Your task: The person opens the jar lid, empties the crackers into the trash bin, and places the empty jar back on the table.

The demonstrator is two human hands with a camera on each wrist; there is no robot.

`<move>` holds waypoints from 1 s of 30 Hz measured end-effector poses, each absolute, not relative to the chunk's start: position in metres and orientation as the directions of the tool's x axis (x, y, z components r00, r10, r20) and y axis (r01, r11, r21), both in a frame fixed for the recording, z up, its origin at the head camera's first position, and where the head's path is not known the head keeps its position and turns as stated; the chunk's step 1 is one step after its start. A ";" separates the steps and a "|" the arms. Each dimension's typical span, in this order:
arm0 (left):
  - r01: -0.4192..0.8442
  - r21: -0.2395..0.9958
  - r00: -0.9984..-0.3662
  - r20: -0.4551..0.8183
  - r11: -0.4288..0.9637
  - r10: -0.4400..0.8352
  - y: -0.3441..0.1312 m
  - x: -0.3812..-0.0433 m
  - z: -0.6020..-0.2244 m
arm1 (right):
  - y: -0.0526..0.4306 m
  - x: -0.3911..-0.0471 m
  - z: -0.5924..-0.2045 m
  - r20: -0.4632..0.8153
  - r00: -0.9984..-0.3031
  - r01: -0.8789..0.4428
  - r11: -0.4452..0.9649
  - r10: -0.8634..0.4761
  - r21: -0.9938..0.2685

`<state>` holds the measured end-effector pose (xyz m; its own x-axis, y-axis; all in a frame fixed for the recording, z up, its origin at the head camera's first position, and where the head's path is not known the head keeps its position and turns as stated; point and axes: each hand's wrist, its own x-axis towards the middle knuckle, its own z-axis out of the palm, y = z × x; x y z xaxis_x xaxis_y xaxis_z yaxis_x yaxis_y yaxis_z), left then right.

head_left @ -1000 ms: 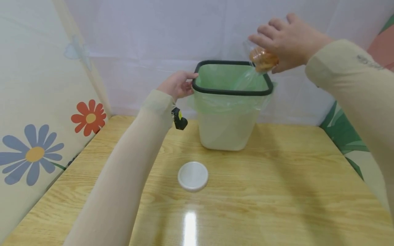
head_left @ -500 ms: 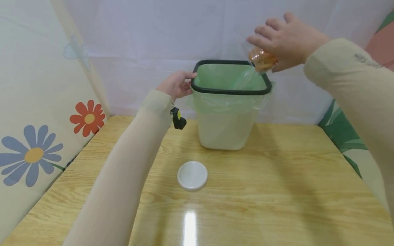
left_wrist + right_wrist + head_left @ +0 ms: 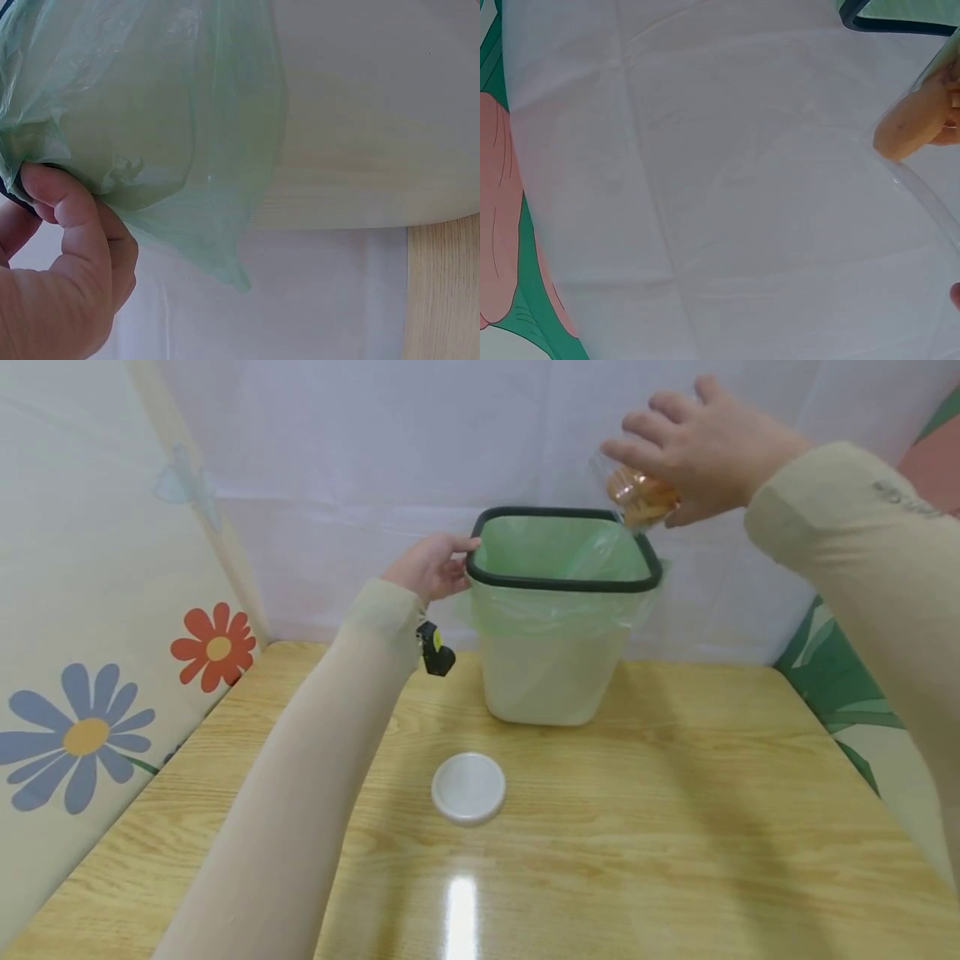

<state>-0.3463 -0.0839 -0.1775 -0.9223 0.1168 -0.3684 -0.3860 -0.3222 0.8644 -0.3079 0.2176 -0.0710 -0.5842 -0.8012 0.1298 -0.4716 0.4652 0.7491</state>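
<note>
My left hand (image 3: 432,567) pinches the black rim (image 3: 566,585) of a pale waste bin (image 3: 551,668) at its left side. In the left wrist view, thumb and finger grip that rim together with the green bin liner (image 3: 172,112) folded over it. Above the bin's right back corner, my right hand (image 3: 705,452) holds a clear, see-through container (image 3: 922,191), tipped toward the bin. Orange-brown pieces (image 3: 641,497) are bunched inside it; what they are is too blurred to tell. Only a fingertip (image 3: 955,295) of the right hand shows in the right wrist view.
A round white lid (image 3: 468,787) lies on the wooden table (image 3: 637,843) in front of the bin. Close behind the bin hangs a pale sheet (image 3: 390,443). Flower-patterned cloth (image 3: 82,568) flanks the table at left, and a leafy print (image 3: 840,681) at right.
My right hand has risen slightly, with the tipped container and its orange-brown pieces still in it. The left hand keeps its grip on the bin's rim.
</note>
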 end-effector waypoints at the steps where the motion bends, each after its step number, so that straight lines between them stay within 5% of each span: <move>1: -0.391 0.861 -0.920 -0.373 -0.325 0.118 -0.084 -0.346 -0.177 | 0.218 -0.308 -0.071 0.127 -0.586 -0.467 0.461 -0.801 0.755; 9: -0.384 0.864 -0.923 -0.371 -0.326 0.103 -0.083 -0.347 -0.176 | 0.217 -0.311 -0.069 0.088 -0.633 -0.441 0.452 -0.769 0.775; 30: -0.391 0.862 -0.920 -0.377 -0.321 0.108 -0.083 -0.347 -0.176 | 0.219 -0.308 -0.069 0.074 -0.591 -0.461 0.412 -0.803 0.786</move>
<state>-0.3471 -0.0829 -0.1758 -0.9200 0.1083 -0.3767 -0.3910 -0.3214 0.8625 -0.3083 0.2189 -0.0687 -0.5909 -0.8033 0.0739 -0.4615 0.4118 0.7858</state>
